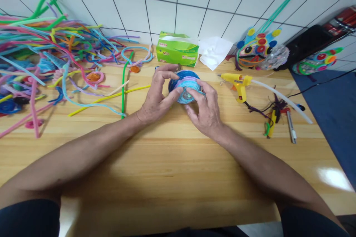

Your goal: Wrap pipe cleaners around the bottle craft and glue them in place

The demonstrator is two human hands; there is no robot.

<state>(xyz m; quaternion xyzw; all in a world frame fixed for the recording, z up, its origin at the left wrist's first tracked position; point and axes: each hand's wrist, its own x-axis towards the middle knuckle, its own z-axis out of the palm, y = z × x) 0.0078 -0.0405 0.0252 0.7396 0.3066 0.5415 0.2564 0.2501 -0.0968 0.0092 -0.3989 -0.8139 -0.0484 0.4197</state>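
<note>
A round craft piece [187,81], wound with dark blue, lilac and light blue pipe cleaners, is held between my two hands above the wooden table. My left hand [161,92] grips it from the left, its thumb on the light blue front and its fingers curled over the far rim. On the other side, my right hand [205,109] presses its fingers on the light blue coil, thumb below near the lower edge. Something clear or shiny shows at the middle of the front. My fingers hide parts of both sides.
Loose pipe cleaners [69,52] heap at the left, with a green one [124,89] nearer. A green tissue pack [178,50] stands behind. Rightward are a yellow glue gun [236,83] with its cord, a utility knife [291,127] and decorated crafts [257,52] by the tiled wall.
</note>
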